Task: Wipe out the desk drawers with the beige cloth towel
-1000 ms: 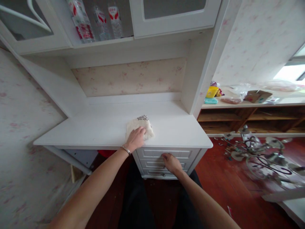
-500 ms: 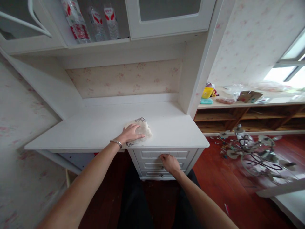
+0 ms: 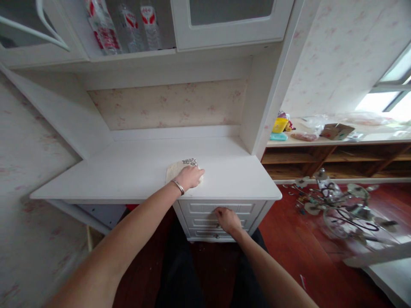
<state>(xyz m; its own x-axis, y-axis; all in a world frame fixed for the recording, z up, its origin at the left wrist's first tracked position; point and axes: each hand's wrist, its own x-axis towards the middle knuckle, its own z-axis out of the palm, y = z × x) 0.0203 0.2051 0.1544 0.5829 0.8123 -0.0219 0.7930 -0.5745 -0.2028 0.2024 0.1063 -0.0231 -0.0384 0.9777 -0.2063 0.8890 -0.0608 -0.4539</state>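
Observation:
A cream cloth (image 3: 174, 169) with a dark printed pattern lies on the white desktop (image 3: 128, 167), close to the front edge. My left hand (image 3: 190, 176), with a silver bangle at the wrist, is closed on the cloth's right part; the fingertips are tucked out of sight. My right hand (image 3: 228, 219) is closed in front of the upper drawer (image 3: 199, 208) of the white desk. Its curled fingers cover the spot where a knob could be, so what they hold, if anything, is hidden. Round knobs show on the lower drawers.
Plastic bottles (image 3: 149, 25) stand in the cabinet above, beside an open glass door (image 3: 35, 30). At right, a low shelf (image 3: 308, 147) carries a yellow container (image 3: 280, 125) and a cardboard box (image 3: 337, 131). A chandelier (image 3: 346, 209) lies on the red floor (image 3: 282, 248).
My left hand has shifted right across the cloth, and its spread fingers have curled closed on it. The cloth looks bunched at its right side. My right hand stays in nearly the same place.

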